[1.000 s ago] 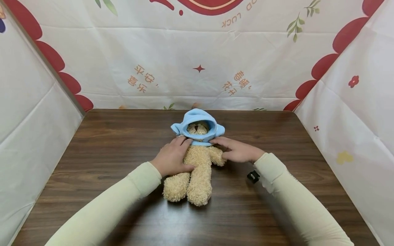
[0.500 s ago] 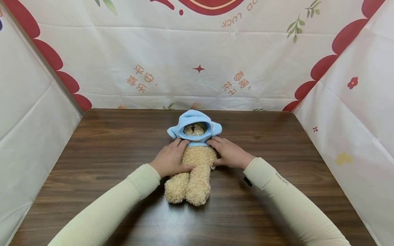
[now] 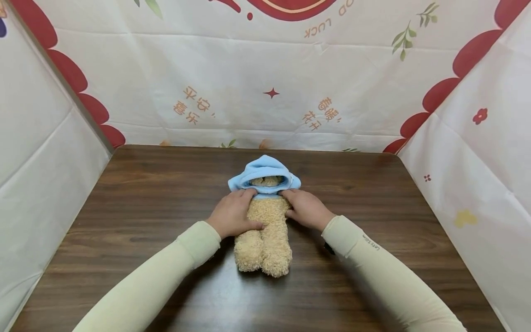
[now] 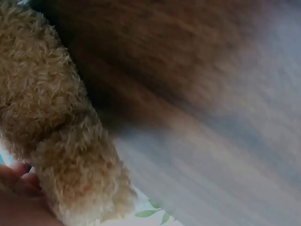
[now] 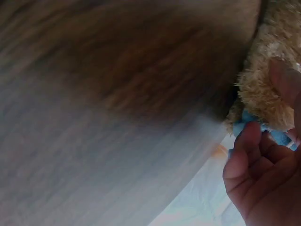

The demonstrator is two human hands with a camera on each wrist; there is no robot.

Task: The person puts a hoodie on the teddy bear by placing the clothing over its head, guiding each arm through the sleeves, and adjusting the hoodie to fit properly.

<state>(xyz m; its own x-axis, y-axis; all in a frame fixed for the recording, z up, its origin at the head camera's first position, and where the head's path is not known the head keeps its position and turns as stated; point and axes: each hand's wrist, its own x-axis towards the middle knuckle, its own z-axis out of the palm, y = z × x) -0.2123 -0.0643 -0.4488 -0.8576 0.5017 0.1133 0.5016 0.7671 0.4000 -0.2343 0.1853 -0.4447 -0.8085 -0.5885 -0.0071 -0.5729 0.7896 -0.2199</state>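
Note:
A tan, curly-furred teddy bear (image 3: 269, 230) is at the middle of the table, legs toward me. Its head wears a light blue hood (image 3: 265, 163), and only part of the muzzle shows in the opening. My left hand (image 3: 234, 214) grips the bear's left-hand side in the head view, thumb across the belly and fingers by the blue collar. On the other side my right hand (image 3: 309, 210) holds it, fingers at the collar. The right wrist view shows that hand's curled fingers (image 5: 247, 146) at blue cloth and its thumb on the fur. The bear's arms are hidden by the hands.
The dark wood-grain table (image 3: 166, 184) has printed white cloth (image 3: 232, 64) behind it and along both sides. A small black object (image 3: 329, 248) peeks out from under the right sleeve, mostly covered.
My right hand has moved left, closing on the bear's side and covering its arm. The hood's opening looks flatter and hides more of the face. The bear's legs have shifted right and closer together.

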